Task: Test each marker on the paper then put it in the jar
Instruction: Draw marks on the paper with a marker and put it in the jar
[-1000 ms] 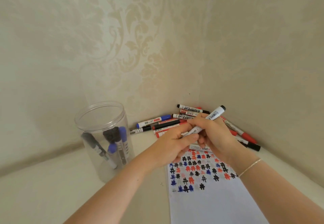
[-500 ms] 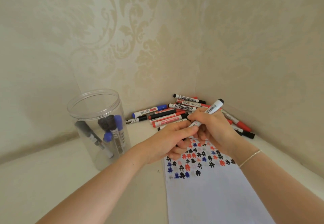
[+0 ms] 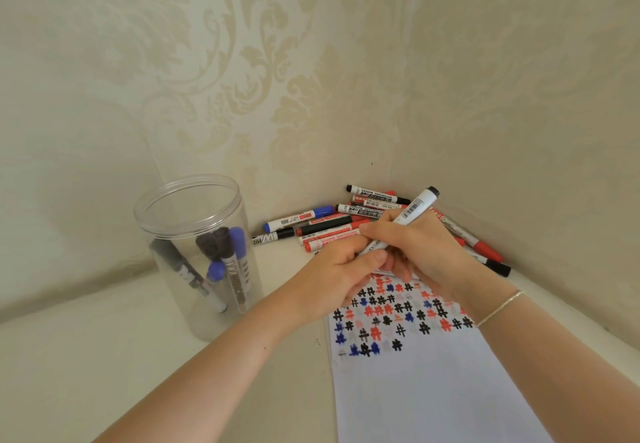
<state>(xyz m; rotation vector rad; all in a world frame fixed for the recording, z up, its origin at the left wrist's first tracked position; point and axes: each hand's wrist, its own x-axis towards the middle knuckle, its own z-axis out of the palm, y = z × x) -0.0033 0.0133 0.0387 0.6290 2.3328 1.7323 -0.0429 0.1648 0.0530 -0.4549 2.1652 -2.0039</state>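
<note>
My right hand (image 3: 422,252) grips a white marker (image 3: 414,208) with a black end, tilted up to the right above the top of the paper (image 3: 433,383). My left hand (image 3: 343,274) pinches the marker's lower end, where its cap is hidden by the fingers. The paper carries rows of black, red and blue hash marks (image 3: 398,314). A clear plastic jar (image 3: 187,207) stands at the left with several black and blue markers (image 3: 228,266) inside.
A pile of loose red, blue and black markers (image 3: 329,227) lies in the corner behind my hands, with more markers (image 3: 485,252) along the right wall. Patterned walls close in the cream tabletop (image 3: 86,356) at back and right.
Both hands stay together on the white marker, hardly moving against the paper and the pile. The view has shifted a little, so the jar and pile sit higher in the frame than one second ago.
</note>
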